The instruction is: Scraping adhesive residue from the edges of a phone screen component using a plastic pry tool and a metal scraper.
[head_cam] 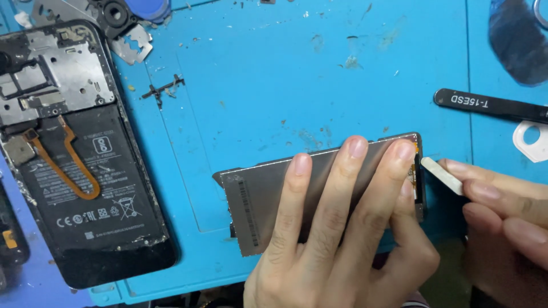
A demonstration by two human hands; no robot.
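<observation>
Left hand (337, 228): three fingers (357, 149) spread flat across the grey metal back of a detached screen panel (268, 199), thumb tucked along its right edge. The hand presses and steadies the panel rather than clenching it; the panel sits tilted, its near edge raised toward the wearer.

Right hand (502, 211): pinches a small white pry wedge (441, 175) between fingertips, its tip just beside the panel's right edge, close to an orange flex connector (415, 171) showing there. Cannot tell whether the tip actually touches the edge.

Risks, judged from this position:
- Wedge tip sits next to the flex; a slip or too deep a push could nick or tear it.
- Panel is thin and held on a tilt under finger pressure; levering hard against that could bend or crack it.
- Grit and scraps lie on the blue mat (257, 74) beyond the fingers; anything dragged under the panel could scratch its hidden face.

Further out: black tweezers (491, 105) lie beyond the right hand, a white plastic ring piece (532, 141) just near them. Well to the left of the left hand, an opened phone body (80, 154) lies on the worktop, battery exposed, with an orange ribbon cable (68, 165) looped over it. Loose metal shields (132, 45) lie past its top.
</observation>
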